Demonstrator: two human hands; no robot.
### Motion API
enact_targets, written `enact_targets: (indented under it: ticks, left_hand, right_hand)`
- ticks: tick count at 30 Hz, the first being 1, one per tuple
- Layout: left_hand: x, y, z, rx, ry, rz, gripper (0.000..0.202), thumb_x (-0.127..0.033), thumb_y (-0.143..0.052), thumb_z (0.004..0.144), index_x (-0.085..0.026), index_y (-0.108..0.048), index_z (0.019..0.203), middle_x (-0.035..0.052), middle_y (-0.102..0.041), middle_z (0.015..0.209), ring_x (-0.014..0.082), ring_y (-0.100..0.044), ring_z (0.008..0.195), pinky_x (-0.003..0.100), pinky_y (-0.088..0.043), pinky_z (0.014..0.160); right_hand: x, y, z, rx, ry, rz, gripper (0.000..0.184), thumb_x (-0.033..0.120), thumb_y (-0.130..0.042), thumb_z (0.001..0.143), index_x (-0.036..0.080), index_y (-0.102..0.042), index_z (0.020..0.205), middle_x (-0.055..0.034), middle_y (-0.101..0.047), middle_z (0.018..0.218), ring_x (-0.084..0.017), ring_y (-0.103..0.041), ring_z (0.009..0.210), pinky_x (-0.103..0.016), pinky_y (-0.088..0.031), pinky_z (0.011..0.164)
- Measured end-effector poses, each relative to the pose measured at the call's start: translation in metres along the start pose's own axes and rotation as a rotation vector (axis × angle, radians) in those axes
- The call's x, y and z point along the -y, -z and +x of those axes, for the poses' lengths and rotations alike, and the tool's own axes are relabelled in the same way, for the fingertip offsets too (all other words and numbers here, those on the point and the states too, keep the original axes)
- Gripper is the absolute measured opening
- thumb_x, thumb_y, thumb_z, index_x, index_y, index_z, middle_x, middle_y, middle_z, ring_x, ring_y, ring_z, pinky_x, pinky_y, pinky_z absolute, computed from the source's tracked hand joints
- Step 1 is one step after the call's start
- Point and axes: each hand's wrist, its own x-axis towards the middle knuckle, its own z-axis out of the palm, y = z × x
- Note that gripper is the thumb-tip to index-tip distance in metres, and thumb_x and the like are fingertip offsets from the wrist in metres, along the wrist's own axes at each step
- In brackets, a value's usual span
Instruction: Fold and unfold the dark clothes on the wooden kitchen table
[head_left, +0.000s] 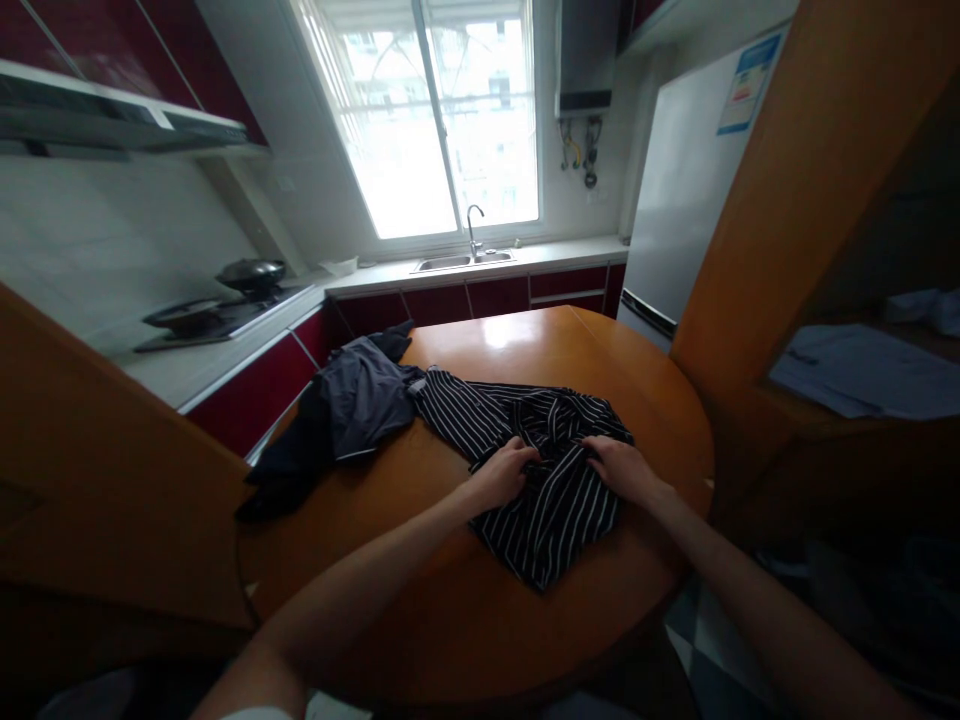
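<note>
A black garment with white stripes [559,515] lies crumpled on the round wooden table [390,570], one striped part stretching toward the dark clothes on the left. My left hand [504,472] grips the cloth near the middle of the bunched part, fingers curled into it. On the right side of the same bunch, my right hand [619,465] pinches the fabric. Folds of cloth rise between the two hands. Whether the garment is a shirt or something else, I cannot tell.
Grey and dark clothes [367,395] are heaped along the table's left edge. Beyond the table are a counter with a sink [465,262], a stove with a wok [251,275] and a fridge [694,170]. An orange wooden post [780,230] stands close on the right.
</note>
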Motion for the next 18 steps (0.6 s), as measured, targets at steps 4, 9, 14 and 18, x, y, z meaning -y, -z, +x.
enact_targets:
  ticks: [4,9,14,18]
  left_hand:
    - [0.017,0.030,-0.024,-0.191,0.198,0.102,0.036,-0.001,-0.055,0.077,-0.019,-0.072,0.103,0.0088,-0.058,0.108,0.0244,-0.060,0.104,0.041,-0.051,0.100]
    - [-0.027,0.028,-0.063,-0.190,0.074,-0.041,0.078,-0.036,-0.076,0.081,-0.027,-0.043,0.151,0.0117,-0.051,0.140,0.0292,-0.054,0.125,0.044,-0.046,0.108]
    - [-0.054,0.014,-0.071,0.298,0.127,-0.352,0.063,-0.023,-0.063,0.085,-0.028,-0.049,0.146,0.0023,-0.072,0.104,0.0203,-0.072,0.078,0.030,-0.059,0.071]
    - [-0.012,0.058,-0.041,0.462,0.428,-0.401,0.028,-0.006,-0.050,0.079,-0.018,-0.072,0.092,-0.0041,-0.060,0.059,0.0132,-0.059,0.045,0.023,-0.052,0.047]
  right_hand:
    - [0.001,0.007,-0.015,-0.060,0.001,0.112,0.018,0.011,-0.055,0.091,0.020,-0.065,0.102,-0.0073,-0.071,0.106,-0.023,-0.068,0.098,-0.034,-0.050,0.090]
    - [0.044,0.011,-0.047,-0.162,0.162,0.395,0.016,0.016,-0.050,0.093,0.023,-0.059,0.103,-0.0051,-0.067,0.099,-0.021,-0.066,0.091,-0.033,-0.052,0.083]
    - [0.081,0.011,-0.058,-0.088,0.314,0.499,0.015,0.023,-0.049,0.097,0.026,-0.060,0.107,-0.0061,-0.065,0.100,-0.022,-0.064,0.091,-0.034,-0.054,0.082]
    - [0.064,0.001,-0.053,-0.307,0.206,0.478,0.022,0.035,-0.048,0.100,0.027,-0.057,0.119,-0.0093,-0.064,0.112,-0.023,-0.064,0.092,-0.037,-0.055,0.083]
